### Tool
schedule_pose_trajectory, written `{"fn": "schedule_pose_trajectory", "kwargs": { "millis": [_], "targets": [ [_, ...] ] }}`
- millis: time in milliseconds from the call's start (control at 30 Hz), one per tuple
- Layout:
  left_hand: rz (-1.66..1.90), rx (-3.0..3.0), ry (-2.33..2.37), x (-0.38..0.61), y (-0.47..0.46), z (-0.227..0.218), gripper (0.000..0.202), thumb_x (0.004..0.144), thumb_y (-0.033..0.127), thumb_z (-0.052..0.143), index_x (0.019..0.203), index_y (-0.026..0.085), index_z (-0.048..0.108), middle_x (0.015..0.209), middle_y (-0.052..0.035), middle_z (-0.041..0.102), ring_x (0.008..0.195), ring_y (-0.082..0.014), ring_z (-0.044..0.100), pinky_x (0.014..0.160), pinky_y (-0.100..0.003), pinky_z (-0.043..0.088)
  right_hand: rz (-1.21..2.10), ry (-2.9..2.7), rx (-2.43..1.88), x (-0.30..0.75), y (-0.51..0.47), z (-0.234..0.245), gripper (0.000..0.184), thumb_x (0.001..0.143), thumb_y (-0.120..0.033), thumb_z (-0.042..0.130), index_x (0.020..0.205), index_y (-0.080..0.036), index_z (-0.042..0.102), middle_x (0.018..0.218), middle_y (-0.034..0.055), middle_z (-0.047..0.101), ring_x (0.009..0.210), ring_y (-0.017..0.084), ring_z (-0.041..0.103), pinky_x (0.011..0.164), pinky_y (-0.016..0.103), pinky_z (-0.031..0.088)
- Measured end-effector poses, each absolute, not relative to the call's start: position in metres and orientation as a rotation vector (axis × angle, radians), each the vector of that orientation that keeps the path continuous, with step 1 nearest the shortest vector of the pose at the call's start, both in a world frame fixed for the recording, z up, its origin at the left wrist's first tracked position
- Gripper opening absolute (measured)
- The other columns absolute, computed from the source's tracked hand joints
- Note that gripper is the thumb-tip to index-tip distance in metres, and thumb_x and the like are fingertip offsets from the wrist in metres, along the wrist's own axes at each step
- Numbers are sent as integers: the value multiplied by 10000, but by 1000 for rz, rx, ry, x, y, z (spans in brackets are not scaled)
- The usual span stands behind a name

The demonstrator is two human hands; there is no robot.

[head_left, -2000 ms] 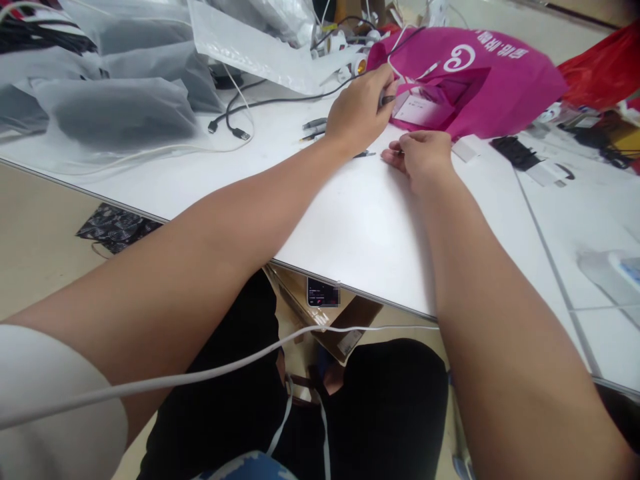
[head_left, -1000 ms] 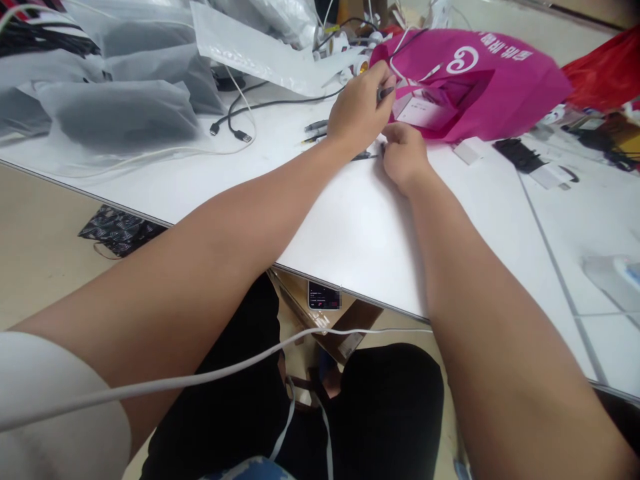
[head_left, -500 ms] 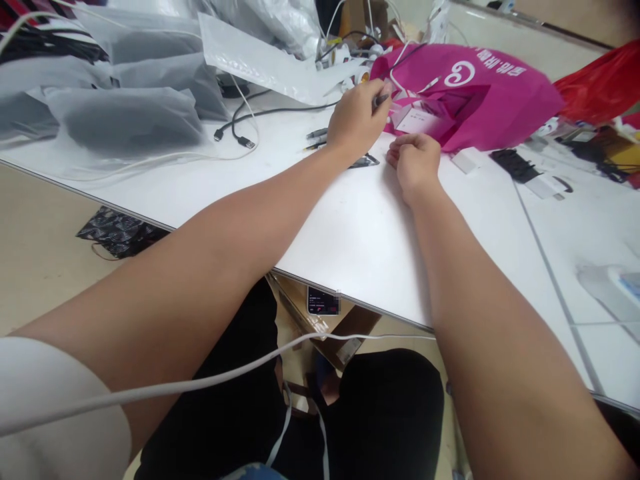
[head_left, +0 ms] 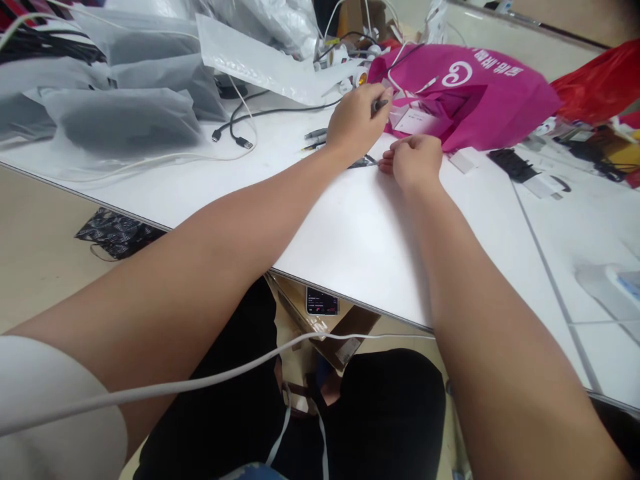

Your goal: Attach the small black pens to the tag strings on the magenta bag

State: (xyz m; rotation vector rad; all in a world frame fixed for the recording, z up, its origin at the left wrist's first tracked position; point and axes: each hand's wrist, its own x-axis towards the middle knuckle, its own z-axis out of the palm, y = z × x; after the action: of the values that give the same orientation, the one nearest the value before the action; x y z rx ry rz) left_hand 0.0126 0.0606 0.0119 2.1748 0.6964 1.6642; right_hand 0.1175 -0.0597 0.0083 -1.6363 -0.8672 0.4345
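My left hand (head_left: 354, 122) rests on the white table (head_left: 350, 227) with its fingers closed round a thin dark pen-like tool (head_left: 379, 105), whose tip points at the magenta bag (head_left: 465, 87). My right hand (head_left: 416, 160) lies just to its right, fingers curled and pinched together at a small dark piece (head_left: 364, 162) on the table. What the right fingers hold is too small to name. A white card (head_left: 417, 121) lies at the bag's mouth, just beyond both hands.
Grey plastic bags (head_left: 115, 113) fill the table's left. A black USB cable (head_left: 235, 133) and some pens (head_left: 314, 135) lie near my left hand. A red bag (head_left: 600, 73) and small dark parts (head_left: 513, 163) sit at the right. A white cable (head_left: 200, 380) crosses my lap.
My right hand slid in against the left hand, drew back a little, and now reaches left again to the small dark piece. My left hand has kept its grip and place.
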Motion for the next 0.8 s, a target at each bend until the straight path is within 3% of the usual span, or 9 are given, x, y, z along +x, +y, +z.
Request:
{"fn": "schedule_pose_trajectory", "kwargs": {
  "millis": [233,400,467,533,567,667,800],
  "targets": [
    [1635,2129,665,14,64,11,457,1123,441,501,679,443,610,872,-99,827,910,-418,761,936,-648,523,475,-833,-1691,99,-65,16,147,1170,-186,752,1217,-298,834,1033,64,867,1200,304,896,1269,597,781],
    [1594,2080,649,7,62,21,446,1089,551,508,657,441,515,837,-88,784,942,-409,712,939,-659,478,533,-758,-1622,109,-67,16,297,1149,-318,828,1445,-346,816,1192,92,902,1293,344,871,1222,616,792],
    [1418,2170,639,-11,52,27,598,1115,789,499,626,449,441,752,-60,749,973,-352,618,919,-659,454,534,-680,-1604,115,-66,17,234,1184,-327,777,1417,-325,800,1246,108,903,1288,340,872,1180,599,798],
    [1034,2470,421,-36,29,32,790,1138,1032,366,604,454,435,658,-70,696,1127,-304,558,903,-654,454,561,-606,-1584,121,-65,19,162,1231,-363,718,1365,-309,790,1274,122,900,1304,336,872,1149,576,793],
    [874,2580,343,-49,13,33,837,1107,1103,389,587,450,451,614,-83,667,1206,-306,543,907,-652,453,580,-583,-1577,124,-65,21,147,1251,-397,701,1330,-307,786,1280,129,898,1315,336,870,1139,562,786],
    [738,2655,228,-77,-44,31,771,1068,1101,586,650,453,605,601,-75,658,1295,-306,560,954,-637,464,606,-573,-1554,133,-65,23,163,1270,-454,700,1218,-314,766,1248,123,886,1310,321,855,1119,520,754],
    [771,2579,319,-75,-75,37,621,1168,956,648,839,447,785,685,-69,717,1318,-321,581,1004,-595,461,615,-615,-1500,137,-64,22,240,1161,-487,842,1020,-375,683,944,40,775,1075,297,801,944,485,714]
  ]
}}
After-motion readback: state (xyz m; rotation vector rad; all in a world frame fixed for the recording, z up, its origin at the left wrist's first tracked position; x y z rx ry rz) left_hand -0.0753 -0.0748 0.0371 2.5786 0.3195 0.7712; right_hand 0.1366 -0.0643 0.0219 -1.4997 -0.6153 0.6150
